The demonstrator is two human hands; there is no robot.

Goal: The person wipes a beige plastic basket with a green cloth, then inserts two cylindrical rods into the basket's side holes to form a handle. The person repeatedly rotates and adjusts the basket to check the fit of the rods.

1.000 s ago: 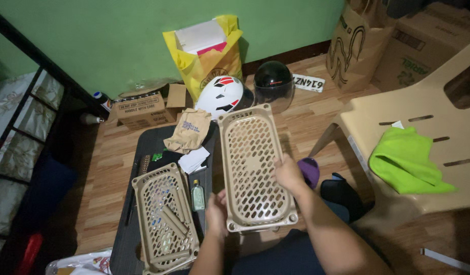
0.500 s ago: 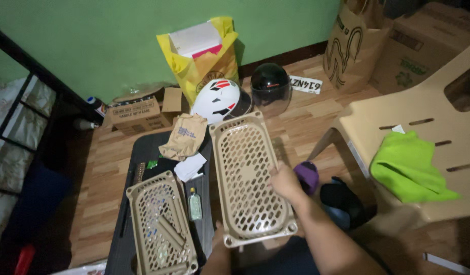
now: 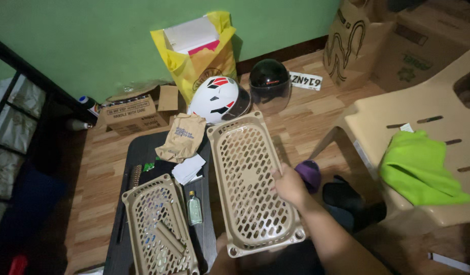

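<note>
Wood-plank floor, low dark table (image 3: 143, 147). Your right hand (image 3: 291, 186) clamps the beige perforated tray (image 3: 250, 183) by its right rim; left hand mostly hidden, grip unclear. Step: positioning tray; next needs steady alignment.

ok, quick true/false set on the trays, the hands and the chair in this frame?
1. The right hand grips the right rim of the large beige perforated tray. True.
2. The second perforated tray lies empty. False: beige rods lie in it.
3. A lime-green cloth lies on the beige plastic chair. True.
4. The small glass bottle stands inside the large tray. False: it lies on the dark table between the trays.
5. The white helmet sits on the chair. False: on the floor by the wall.
</note>
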